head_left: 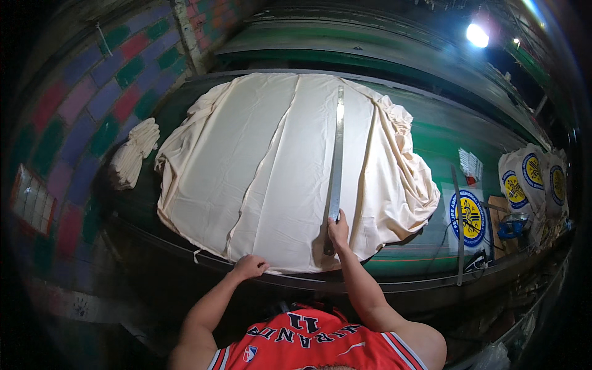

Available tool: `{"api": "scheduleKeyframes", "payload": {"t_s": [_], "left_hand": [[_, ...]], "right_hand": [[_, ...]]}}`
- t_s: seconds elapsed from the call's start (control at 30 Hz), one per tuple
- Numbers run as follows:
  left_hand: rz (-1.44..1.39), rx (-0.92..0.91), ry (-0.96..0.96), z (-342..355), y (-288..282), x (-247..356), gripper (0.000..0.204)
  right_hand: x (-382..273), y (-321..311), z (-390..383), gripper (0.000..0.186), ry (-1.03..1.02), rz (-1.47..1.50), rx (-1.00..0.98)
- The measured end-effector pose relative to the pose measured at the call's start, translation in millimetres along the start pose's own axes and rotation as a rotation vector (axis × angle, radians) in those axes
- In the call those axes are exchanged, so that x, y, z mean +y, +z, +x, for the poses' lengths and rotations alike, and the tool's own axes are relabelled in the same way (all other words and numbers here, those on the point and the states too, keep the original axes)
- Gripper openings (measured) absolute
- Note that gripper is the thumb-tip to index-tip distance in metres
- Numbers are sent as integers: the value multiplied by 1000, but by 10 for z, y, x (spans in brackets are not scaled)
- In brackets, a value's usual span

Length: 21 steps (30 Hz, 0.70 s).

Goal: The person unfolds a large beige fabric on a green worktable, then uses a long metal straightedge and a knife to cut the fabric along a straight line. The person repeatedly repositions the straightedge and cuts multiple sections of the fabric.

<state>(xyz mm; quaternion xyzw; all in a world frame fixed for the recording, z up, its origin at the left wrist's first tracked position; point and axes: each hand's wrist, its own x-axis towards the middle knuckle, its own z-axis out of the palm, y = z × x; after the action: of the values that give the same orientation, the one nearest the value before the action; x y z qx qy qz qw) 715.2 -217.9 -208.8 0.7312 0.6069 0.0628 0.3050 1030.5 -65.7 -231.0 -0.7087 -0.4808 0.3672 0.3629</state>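
Observation:
A large cream cloth (277, 172) lies spread over a long green table, with lengthwise creases and bunched folds along its left and right sides. On its right half rests a long metal ruler (337, 154), running from near the front edge toward the far edge. My right hand (338, 231) is closed around the ruler close to its near end. At the cloth's front edge, to the left of the ruler, my left hand (251, 266) has its fingers curled together on the hem. Its fingertips are partly hidden.
Folded cream cloth (135, 154) is stacked at the left by a painted brick wall (86, 105). Right of the cloth are a second metal bar (457, 222), a round blue-and-yellow printed emblem (468, 217) and hanging printed cloths (524, 176). A bright lamp (476, 35) shines at the back right.

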Motion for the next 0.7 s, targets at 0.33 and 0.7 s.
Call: {"api": "scheduleKeyframes", "payload": {"t_s": [0.33,0.7], "left_hand": [[-351,505,-123,173,-523,-629,19],[19,677,-270,83,-1289,-2256,25]], "right_hand": [[-396,161,-480,59,-124,-34,23],[-964,1268,-788,58,-175,-127,91]]}}
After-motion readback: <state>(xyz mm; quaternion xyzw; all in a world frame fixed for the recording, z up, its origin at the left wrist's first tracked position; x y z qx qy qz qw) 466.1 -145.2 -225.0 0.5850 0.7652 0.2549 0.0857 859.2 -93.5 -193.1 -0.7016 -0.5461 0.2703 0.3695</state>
